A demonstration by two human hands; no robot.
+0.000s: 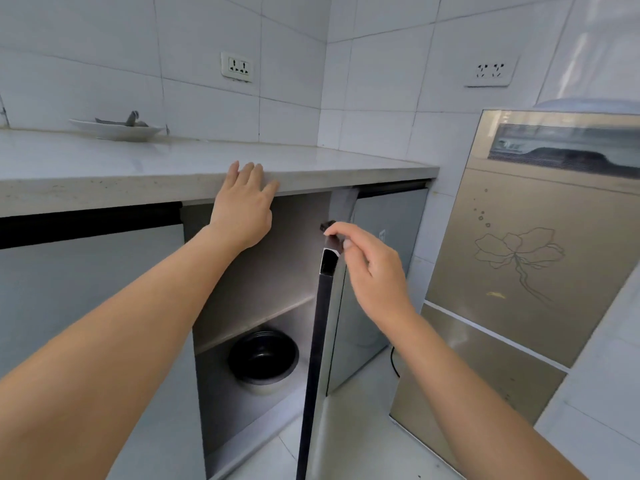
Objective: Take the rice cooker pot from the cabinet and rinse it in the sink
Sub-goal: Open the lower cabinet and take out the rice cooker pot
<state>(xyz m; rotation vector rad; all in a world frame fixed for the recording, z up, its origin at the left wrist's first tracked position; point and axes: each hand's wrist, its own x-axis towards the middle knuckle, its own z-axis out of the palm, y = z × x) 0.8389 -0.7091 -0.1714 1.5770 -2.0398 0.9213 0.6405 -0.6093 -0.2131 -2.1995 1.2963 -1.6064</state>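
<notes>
The rice cooker pot (263, 358), black inside with a pale outer wall, stands upright on the bottom shelf of the open cabinet (256, 271) under the countertop. The cabinet door (320, 341) is swung out toward me, seen edge-on. My right hand (367, 268) pinches the top corner of that door between thumb and fingers. My left hand (246, 206) rests flat with spread fingers on the front edge of the countertop (138, 171), above the opening. The sink is out of view.
A white plate (116, 129) with a utensil sits at the back of the counter. A gold-coloured appliance (519, 254) with a flower pattern stands to the right on the floor. Closed cabinet doors flank the opening. Two wall sockets are on the tiles.
</notes>
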